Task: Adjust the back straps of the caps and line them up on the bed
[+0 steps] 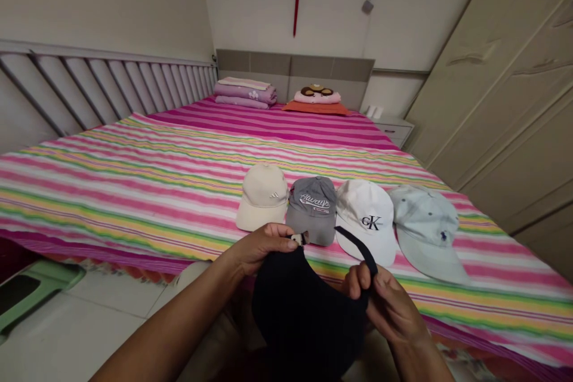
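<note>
In the head view, the left hand (264,248) and the right hand (389,307) hold a black baseball cap (308,316) in the air, near the edge of the striped bed (134,191). The left fingers (273,236) are pressed together and pinch a small buckle (299,239) of the cap. The right fingers (358,280) pinch the thin black strap (356,245). Just behind the hands, on the bed, four caps lie in one row: a beige cap (262,197), a grey cap (311,209), a white cap (364,221) and a pale blue cap (425,233)
</note>
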Motion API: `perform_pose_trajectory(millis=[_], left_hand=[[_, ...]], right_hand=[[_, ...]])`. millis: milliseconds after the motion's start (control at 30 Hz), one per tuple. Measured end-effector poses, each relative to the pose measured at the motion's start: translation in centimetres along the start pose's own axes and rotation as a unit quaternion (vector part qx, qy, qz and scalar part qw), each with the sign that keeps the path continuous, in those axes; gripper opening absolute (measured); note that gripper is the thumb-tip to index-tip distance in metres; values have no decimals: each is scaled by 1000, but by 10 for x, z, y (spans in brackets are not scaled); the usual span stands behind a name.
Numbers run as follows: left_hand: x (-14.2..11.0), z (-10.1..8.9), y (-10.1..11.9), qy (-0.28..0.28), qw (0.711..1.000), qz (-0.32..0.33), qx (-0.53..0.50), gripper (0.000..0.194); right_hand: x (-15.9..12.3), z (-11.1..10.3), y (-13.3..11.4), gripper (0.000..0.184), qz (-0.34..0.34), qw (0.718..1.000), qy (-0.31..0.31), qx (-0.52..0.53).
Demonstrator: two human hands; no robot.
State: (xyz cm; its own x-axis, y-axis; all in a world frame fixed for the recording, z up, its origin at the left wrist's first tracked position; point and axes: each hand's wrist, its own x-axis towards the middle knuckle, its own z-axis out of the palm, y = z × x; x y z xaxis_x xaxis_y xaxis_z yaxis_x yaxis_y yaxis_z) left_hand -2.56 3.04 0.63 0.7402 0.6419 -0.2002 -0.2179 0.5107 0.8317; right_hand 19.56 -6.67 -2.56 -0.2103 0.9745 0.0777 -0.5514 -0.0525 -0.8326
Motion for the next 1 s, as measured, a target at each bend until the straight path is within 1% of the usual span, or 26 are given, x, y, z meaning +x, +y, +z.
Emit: perform_pose_trajectory(millis=[100, 200, 333, 400, 467, 600, 667, 800, 900, 1000], left_hand=[[-1, 1, 0, -1, 1000, 9, 5, 19], [0, 2, 0, -6, 1000, 10, 9, 23], [4, 3, 2, -7, 1000, 18, 17, 23], [5, 4, 2, -5, 999, 22, 27, 22], [6, 6, 2, -11, 999, 12, 39, 22], [9, 13, -1, -17, 998, -5, 67, 25], [13, 17, -3, -17, 996, 4, 84, 26], [20, 27, -7, -33, 992, 40, 116, 28], [24, 32, -9, -40, 989, 61, 129, 26], [25, 35, -8, -31, 981, 80, 177, 24]], right_hand=[[3, 6, 0, 23, -23, 999, 25, -30], [6, 11, -4, 22, -28, 996, 51, -67], [10, 11, -12, 19, -25, 995, 53, -80], [11, 11, -15, 18, -21, 994, 52, -90], [13, 12, -17, 19, -8, 992, 49, -120], [20, 21, -17, 21, 21, 984, 59, -167], [24, 28, -16, 26, 27, 981, 77, -174], [29, 39, -12, 33, 38, 978, 112, -174], [30, 43, -10, 35, 52, 975, 127, -177], [30, 42, -11, 35, 70, 975, 129, -169]])
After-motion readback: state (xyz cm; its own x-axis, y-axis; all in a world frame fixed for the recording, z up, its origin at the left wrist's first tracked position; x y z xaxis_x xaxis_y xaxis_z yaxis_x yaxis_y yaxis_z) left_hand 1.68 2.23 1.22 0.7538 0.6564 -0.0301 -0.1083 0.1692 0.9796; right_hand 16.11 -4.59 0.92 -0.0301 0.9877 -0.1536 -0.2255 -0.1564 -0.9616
